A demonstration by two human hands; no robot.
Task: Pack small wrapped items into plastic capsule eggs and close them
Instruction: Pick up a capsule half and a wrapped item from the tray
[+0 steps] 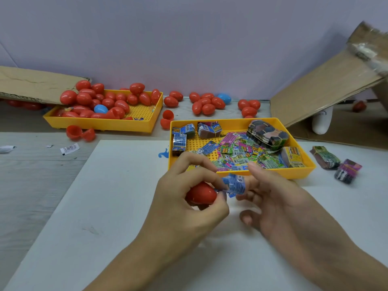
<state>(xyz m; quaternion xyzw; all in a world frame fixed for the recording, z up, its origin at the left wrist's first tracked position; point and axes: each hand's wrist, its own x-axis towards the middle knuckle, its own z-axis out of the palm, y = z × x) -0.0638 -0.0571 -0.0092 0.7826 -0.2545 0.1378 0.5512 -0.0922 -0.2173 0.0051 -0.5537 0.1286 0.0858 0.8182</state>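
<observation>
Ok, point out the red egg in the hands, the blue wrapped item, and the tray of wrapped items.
red egg [202, 195]: head view, on its exposed shell.
blue wrapped item [236, 184]: head view, middle of the wrapper.
tray of wrapped items [231, 122]: head view, on its far rim.

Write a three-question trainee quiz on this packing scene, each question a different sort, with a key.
1. True or false: the left hand holds a blue egg.
2. Which tray holds the loose packets? A) near tray B) far tray
3. Fill in: the blue packet is held between the two ____.

Key:
1. False: it grips a red egg.
2. A; the far tray holds eggs, mostly red.
3. Hands: the right hand is at the packet too, beside the egg.
</observation>
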